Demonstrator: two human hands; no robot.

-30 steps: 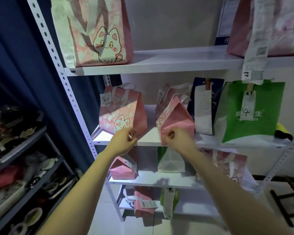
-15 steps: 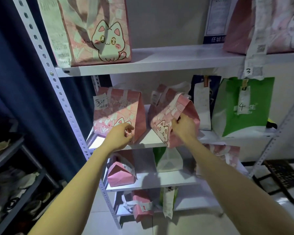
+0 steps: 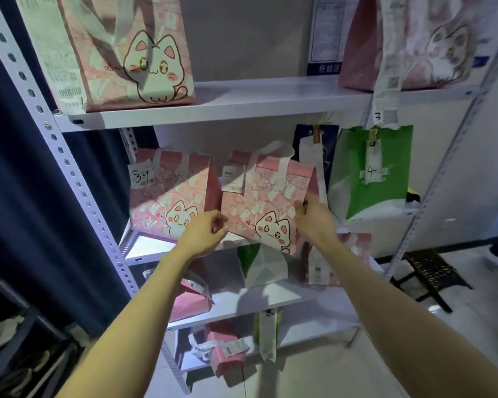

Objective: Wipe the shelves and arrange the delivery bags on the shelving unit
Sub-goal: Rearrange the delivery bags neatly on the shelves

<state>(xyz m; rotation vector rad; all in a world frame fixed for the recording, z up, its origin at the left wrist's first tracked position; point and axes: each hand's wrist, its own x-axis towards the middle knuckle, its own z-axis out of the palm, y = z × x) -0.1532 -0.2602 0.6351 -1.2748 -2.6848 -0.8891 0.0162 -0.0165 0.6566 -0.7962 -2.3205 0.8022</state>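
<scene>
A white metal shelving unit (image 3: 242, 107) holds several delivery bags. On its middle shelf (image 3: 144, 248), a pink cat bag (image 3: 268, 202) faces me and overhangs the front edge. My right hand (image 3: 314, 216) grips its right edge. My left hand (image 3: 204, 234) pinches its lower left corner with curled fingers. A second pink cat bag tagged 34 (image 3: 170, 193) stands just to the left, a dark blue bag (image 3: 314, 145) behind, and a green bag tagged 4 (image 3: 371, 173) to the right.
Large pink cat bags stand on the upper shelf at left (image 3: 121, 53) and right (image 3: 408, 44). Lower shelves carry a small pink bag (image 3: 190, 300), a green-white bag (image 3: 259, 265) and another pink bag (image 3: 224, 349). A dark curtain (image 3: 26, 196) hangs left; a black stool (image 3: 431, 271) stands right.
The middle pink bag has been turned from side-on to face front. My right hand shifted to its right edge, and my left hand left the bag tagged 34 for this bag's corner.
</scene>
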